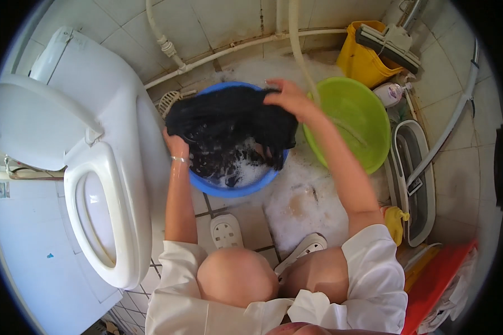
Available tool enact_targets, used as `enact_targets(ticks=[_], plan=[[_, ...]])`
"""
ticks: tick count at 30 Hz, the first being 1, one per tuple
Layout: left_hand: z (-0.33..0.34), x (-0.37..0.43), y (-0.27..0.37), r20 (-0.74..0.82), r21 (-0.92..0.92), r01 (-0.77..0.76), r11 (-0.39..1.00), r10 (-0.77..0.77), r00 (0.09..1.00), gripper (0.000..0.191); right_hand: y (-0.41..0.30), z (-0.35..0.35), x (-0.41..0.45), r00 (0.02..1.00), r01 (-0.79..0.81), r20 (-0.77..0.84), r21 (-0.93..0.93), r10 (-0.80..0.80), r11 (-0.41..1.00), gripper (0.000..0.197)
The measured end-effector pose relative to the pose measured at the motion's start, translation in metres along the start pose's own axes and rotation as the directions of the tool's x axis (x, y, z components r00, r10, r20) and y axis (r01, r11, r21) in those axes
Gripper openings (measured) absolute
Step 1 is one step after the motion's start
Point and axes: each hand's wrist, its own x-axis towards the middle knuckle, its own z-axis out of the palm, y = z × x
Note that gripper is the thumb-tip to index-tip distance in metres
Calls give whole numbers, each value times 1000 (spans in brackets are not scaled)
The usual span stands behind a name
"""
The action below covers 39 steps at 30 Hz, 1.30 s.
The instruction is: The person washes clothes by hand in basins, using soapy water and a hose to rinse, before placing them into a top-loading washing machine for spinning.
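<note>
A wet black cloth garment [230, 115] is stretched between my two hands above a blue plastic basin [239, 190]. My left hand [177, 144] grips its left end at the basin's rim, and the fingers are partly hidden by the fabric. On the far right side, my right hand [288, 98] holds the garment's upper corner. Part of the cloth hangs down into the soapy water [251, 171], where white suds float. A green plastic basin [371, 125] stands just right of the blue one, with a pale hose [296, 46] running down into it.
A white toilet [138, 234] with its lid raised stands at left. Foam [306, 217] covers floor tiles between the basins and my shoes. At right are a yellow bucket [352, 54], a sponge mop head [387, 46], a bottle [387, 95] and a grey-white collapsible tub [427, 209].
</note>
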Motion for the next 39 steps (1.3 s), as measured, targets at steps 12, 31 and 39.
enact_targets(ticks=[12,31,39], plan=[[-70,-41,-58,-104,985,92,146,76,992,43,132,10,24,950,-178,124,-535,285,826,83],[18,-128,20,404,867,-362,344,-57,913,98,-3,20,-11,944,80,315,-519,103,851,41],[61,-99,66,662,640,-515,570,-69,746,124,-162,37,-51,910,340,169,218,-378,915,22]])
